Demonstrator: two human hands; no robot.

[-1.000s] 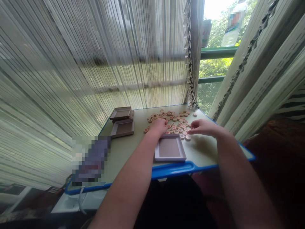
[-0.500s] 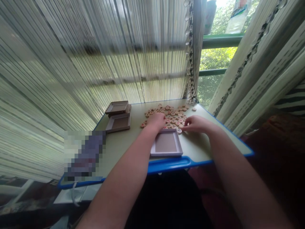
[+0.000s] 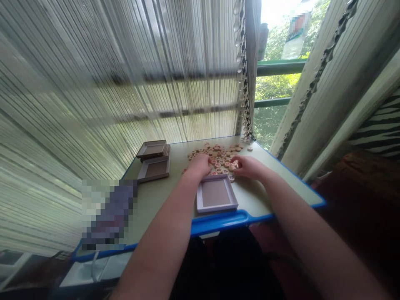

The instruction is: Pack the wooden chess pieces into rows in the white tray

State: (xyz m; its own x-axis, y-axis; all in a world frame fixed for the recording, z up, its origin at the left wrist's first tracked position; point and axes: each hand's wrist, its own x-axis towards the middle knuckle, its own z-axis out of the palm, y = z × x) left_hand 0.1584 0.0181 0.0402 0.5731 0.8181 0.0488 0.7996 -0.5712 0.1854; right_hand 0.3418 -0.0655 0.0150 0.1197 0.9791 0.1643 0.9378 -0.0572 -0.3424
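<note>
Round wooden Chinese chess pieces (image 3: 218, 165) with printed characters lie spread over the table's middle. My left hand (image 3: 201, 165) rests at the near left of the pieces, its fingers curled; what they hold, if anything, is hidden. At the right edge of the spread, the bent fingers and thumb of my right hand (image 3: 248, 167) close around a piece (image 3: 232, 167). Between my forearms, near the front edge, stands a shallow open box (image 3: 216, 194) with white walls and nothing inside. One piece (image 3: 231, 178) lies by its far right corner.
At the left of the table (image 3: 268, 206) sit another shallow box (image 3: 157, 169) and a stack of brown trays (image 3: 152, 148). A blurred-out dark object (image 3: 115, 212) lies at the near left. String curtains (image 3: 150, 75) hang behind the table.
The view has tilted up slightly, so the table sits lower in the picture. My right hand has shifted a little farther in among the pieces. My left hand stays beside them.
</note>
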